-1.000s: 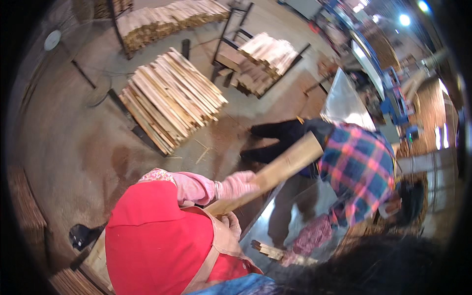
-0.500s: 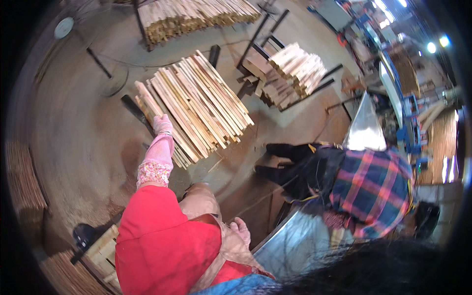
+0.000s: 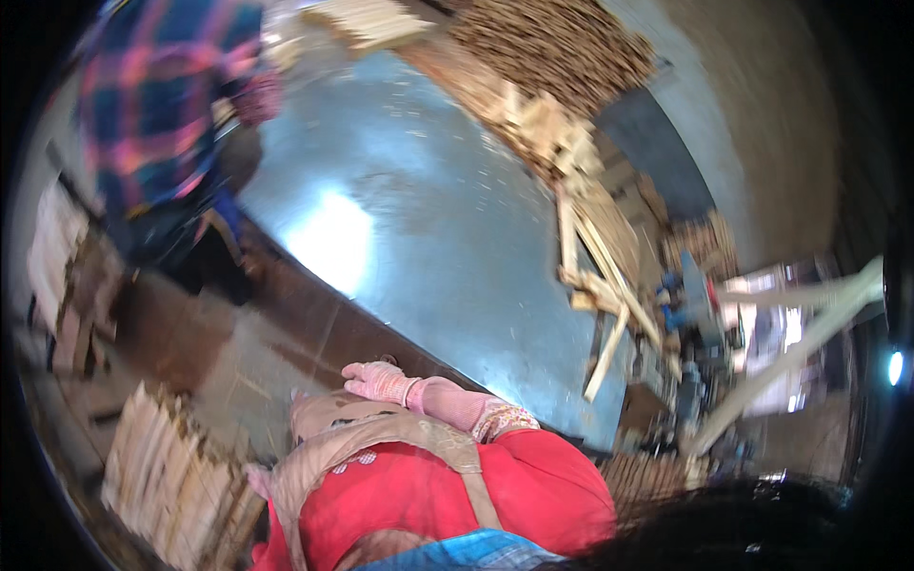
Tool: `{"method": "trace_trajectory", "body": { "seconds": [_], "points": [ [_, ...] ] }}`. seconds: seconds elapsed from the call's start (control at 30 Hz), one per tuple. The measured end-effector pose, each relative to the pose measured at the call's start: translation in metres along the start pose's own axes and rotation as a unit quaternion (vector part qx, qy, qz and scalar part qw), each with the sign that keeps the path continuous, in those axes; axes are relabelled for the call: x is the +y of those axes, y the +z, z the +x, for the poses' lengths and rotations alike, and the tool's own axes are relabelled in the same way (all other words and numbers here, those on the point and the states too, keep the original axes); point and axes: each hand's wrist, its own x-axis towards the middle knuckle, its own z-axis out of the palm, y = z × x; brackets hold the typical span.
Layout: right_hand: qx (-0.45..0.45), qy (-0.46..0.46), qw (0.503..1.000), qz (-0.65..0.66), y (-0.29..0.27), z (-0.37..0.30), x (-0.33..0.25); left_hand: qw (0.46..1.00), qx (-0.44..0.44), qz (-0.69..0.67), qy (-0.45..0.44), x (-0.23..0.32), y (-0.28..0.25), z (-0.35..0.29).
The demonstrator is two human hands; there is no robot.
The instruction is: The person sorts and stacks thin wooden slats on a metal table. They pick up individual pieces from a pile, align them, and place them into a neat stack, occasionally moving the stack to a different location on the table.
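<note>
My right hand (image 3: pixel 377 383), in a pink knitted glove, is held across the front of my apron (image 3: pixel 443 440), beside the near edge of a large metal-topped table (image 3: pixel 428 209). Its fingers look loosely stretched out, with nothing in them. Low on the left, a small part of my left hand (image 3: pixel 257 479) shows next to a stack of wooden strips (image 3: pixel 162 476); my body covers most of it, so its fingers cannot be read.
A person in a plaid shirt (image 3: pixel 162 105) stands at the table's left end. Loose wood pieces (image 3: pixel 600 257) lie along its far right side, behind them a big pile of strips (image 3: pixel 557 48). Another wood stack (image 3: pixel 57 247) is at far left. A pale slanted beam (image 3: pixel 790 357) rises at right.
My view has swung right, from the wood stack to the metal table. My left hand, earlier on a strip at the stack's edge, is now low beside my body. My right arm has come into view.
</note>
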Motion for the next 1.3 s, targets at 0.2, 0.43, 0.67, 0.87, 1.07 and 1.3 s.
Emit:
{"method": "trace_trajectory", "body": {
  "seconds": [0.2,0.43,0.67,0.87,1.07,1.3],
  "points": [
    [0.112,0.044,0.992,0.044,-0.024,-0.039,0.094,0.947,-0.238,-0.062,0.209,0.163,0.113,0.028],
    [0.324,0.189,0.920,0.115,-0.100,-0.094,0.312,0.857,-0.419,-0.187,0.233,0.419,0.204,-0.167],
    [0.463,0.324,0.816,0.122,-0.291,-0.181,0.517,0.746,-0.553,-0.002,0.370,0.506,0.300,-0.397],
    [0.519,0.395,0.757,-0.018,-0.370,-0.161,0.623,0.695,-0.539,0.159,0.448,0.559,0.325,-0.474],
    [0.520,0.377,0.766,0.023,-0.362,-0.132,0.653,0.715,-0.608,0.033,0.344,0.594,0.398,-0.486],
    [0.274,0.079,0.932,0.223,-0.248,-0.184,0.495,0.604,-0.796,0.010,-0.025,0.632,0.475,-0.510]
  ]
}}
